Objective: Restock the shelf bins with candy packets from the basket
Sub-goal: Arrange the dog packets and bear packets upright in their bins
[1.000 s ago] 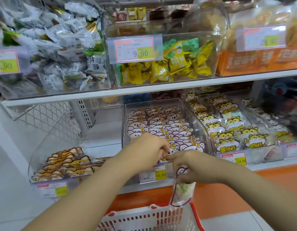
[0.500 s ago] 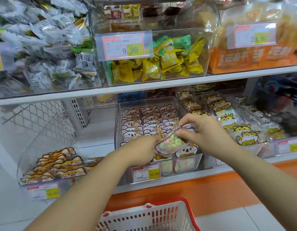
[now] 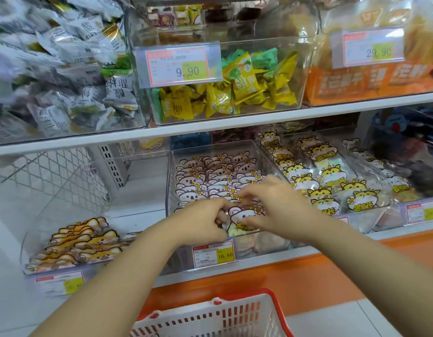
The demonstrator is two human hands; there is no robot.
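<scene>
A clear middle bin on the lower shelf holds rows of koala-faced candy packets. At its front edge both my hands meet on one koala packet, which stands upright at the front row. My left hand curls its fingers against the packet's left side. My right hand pinches the packet from the right and top. The white basket with a red rim sits on the floor below my arms; its contents are hidden.
A left bin holds yellow dog-shaped packets; a right bin holds yellow hamster packets. The upper shelf carries bins of grey, yellow-green and orange packs. Price tags stick out along the shelf front.
My right hand lifted a packet from over the basket up to the middle bin and now sets it upright at the front row. My left hand stayed at the bin's front.
</scene>
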